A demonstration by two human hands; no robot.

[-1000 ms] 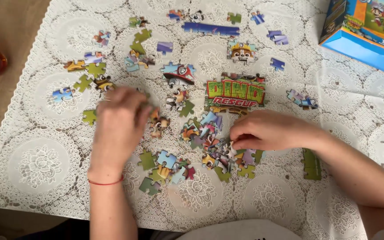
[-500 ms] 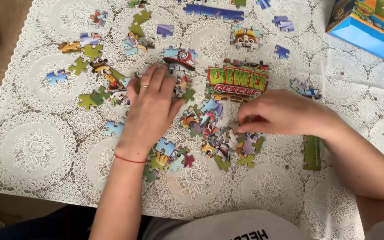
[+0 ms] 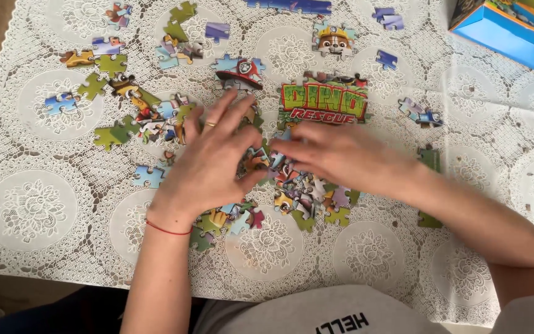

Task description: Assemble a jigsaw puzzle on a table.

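The left hand (image 3: 208, 164) lies flat, palm down, fingers spread, its grip open and closed on nothing; the fingertips rest on loose puzzle pieces (image 3: 298, 192) heaped in the middle of the tabletop (image 3: 32, 210). A ring sits on one finger and a thin red thread (image 3: 167, 229) circles the wrist. The right hand (image 3: 341, 154) reaches in from the right, fingers stretched toward the left hand's, also flat over the heap; whether its grip pinches a piece I cannot tell. The two hands nearly meet above the pile. Just beyond the fingertips lies an assembled title section (image 3: 324, 104) in green and red. More single pieces are scattered to the left and far side on the white lace cloth (image 3: 267, 247). A blue puzzle box (image 3: 508, 31) stands at the far right corner.
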